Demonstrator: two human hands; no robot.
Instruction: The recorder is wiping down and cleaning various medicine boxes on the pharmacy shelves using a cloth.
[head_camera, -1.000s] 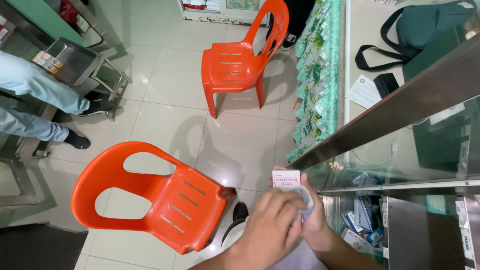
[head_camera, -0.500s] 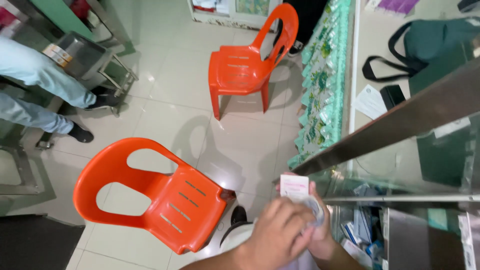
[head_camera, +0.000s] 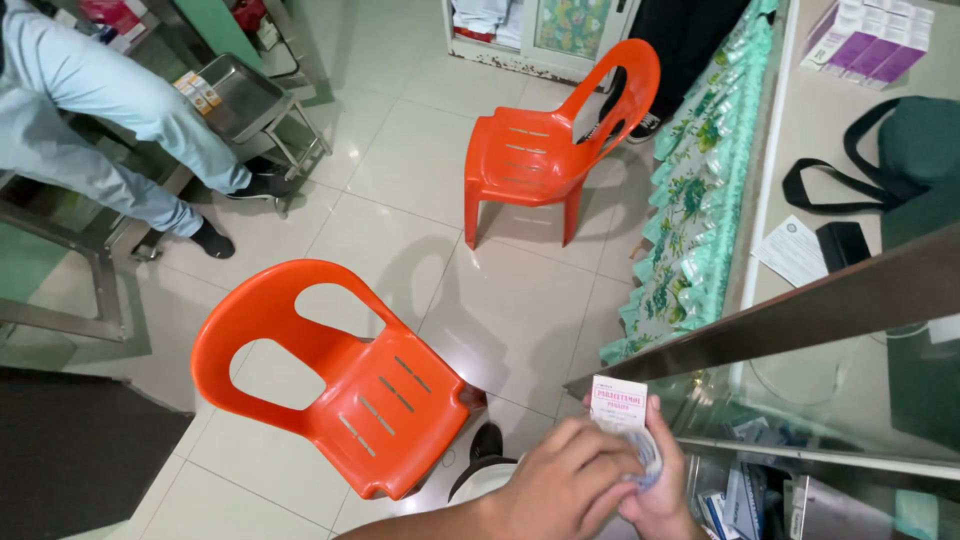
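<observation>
Glossy plastic chair (head_camera: 350, 390) on shiny tiled floor (head_camera: 420, 180)

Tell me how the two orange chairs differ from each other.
The near chair stands close beside the hands; the far chair stands across the tiled floor by the green packets. The near chair's backrest points left, with its oval cutout plain; the far chair's backrest points right. Both are orange moulded plastic with slotted seats, both unoccupied.

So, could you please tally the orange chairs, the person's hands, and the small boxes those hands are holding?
Orange chairs: 2, near chair and far chair
Hands: 2, left hand and right hand
Small white box: 1
Total: 5
</observation>
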